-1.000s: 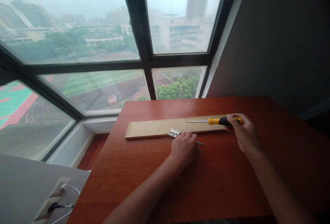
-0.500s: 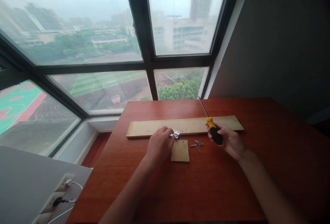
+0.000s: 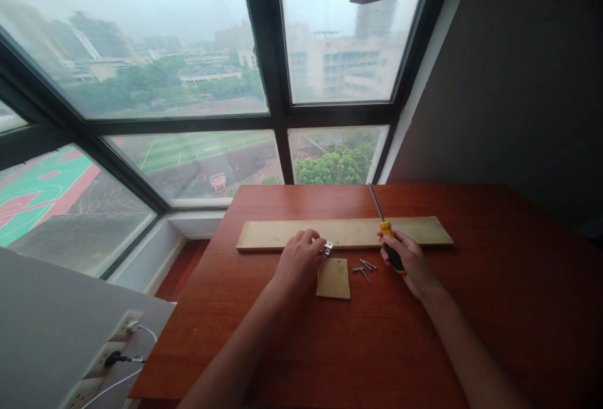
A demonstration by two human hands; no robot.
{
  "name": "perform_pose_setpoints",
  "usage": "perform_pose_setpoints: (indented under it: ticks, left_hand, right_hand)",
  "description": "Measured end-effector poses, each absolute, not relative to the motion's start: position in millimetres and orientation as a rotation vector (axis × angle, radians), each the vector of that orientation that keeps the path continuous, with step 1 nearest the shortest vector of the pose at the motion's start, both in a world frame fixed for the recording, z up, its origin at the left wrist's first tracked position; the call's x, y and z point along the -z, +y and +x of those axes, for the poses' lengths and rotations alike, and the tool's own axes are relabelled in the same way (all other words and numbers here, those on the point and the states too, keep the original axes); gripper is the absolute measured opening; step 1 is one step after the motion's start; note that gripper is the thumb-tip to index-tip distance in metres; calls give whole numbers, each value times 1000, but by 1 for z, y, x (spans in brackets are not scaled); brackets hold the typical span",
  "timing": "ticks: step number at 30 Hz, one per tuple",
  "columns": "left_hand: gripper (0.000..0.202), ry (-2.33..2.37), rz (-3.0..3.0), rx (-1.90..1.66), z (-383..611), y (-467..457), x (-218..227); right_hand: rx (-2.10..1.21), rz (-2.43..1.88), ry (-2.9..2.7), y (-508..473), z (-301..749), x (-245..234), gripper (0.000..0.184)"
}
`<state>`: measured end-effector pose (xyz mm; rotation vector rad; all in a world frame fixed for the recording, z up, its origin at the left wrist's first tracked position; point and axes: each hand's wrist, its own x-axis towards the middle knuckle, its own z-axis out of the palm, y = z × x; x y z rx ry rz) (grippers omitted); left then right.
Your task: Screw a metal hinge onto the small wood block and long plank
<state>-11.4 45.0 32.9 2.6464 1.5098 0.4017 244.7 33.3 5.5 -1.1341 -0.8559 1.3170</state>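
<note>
My left hand (image 3: 302, 257) is closed around a small silver metal bracket (image 3: 328, 247) with holes, partly hidden by the fingers. It sits just in front of the long pale wooden board (image 3: 348, 232), above the top edge of a small square wood piece (image 3: 333, 280) with holes near that edge. In my right hand (image 3: 409, 257) is a screwdriver (image 3: 389, 242) with a yellow and black handle, its shaft pointing up and away. Several loose screws (image 3: 364, 268) lie on the table between the hands.
The reddish-brown wooden table (image 3: 377, 346) carries everything. Beyond it stands a large window with dark frames (image 3: 277, 101). A grey wall (image 3: 499, 107) is on the right. Power sockets with plugged cables (image 3: 113, 357) are at the lower left.
The view has shifted slightly, moving the scene a little to the right and down. The bracket in my left hand has turned and shows less. My right hand still grips the screwdriver.
</note>
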Motion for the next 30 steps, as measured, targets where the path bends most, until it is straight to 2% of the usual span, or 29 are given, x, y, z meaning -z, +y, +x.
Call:
perform_pose_setpoints:
  ticks: [8,21,26,30]
  left_hand:
    - [14,1386,2817,-259,-6,51,-33]
    - [8,1240,2919,-216,35,42,-25]
    - [13,1239,2859,-148,43,35,-30]
    - [12,1353,2782,-228,38,21,-33]
  right_hand:
    - [-1318,-1152,-851,30,244,0,30]
    - [-1311,-1172,-819,29,244,0,31]
    - [-1309,-1178,-814,29,244,1,32]
    - [-1315,-1183,-809,29,245,2,34]
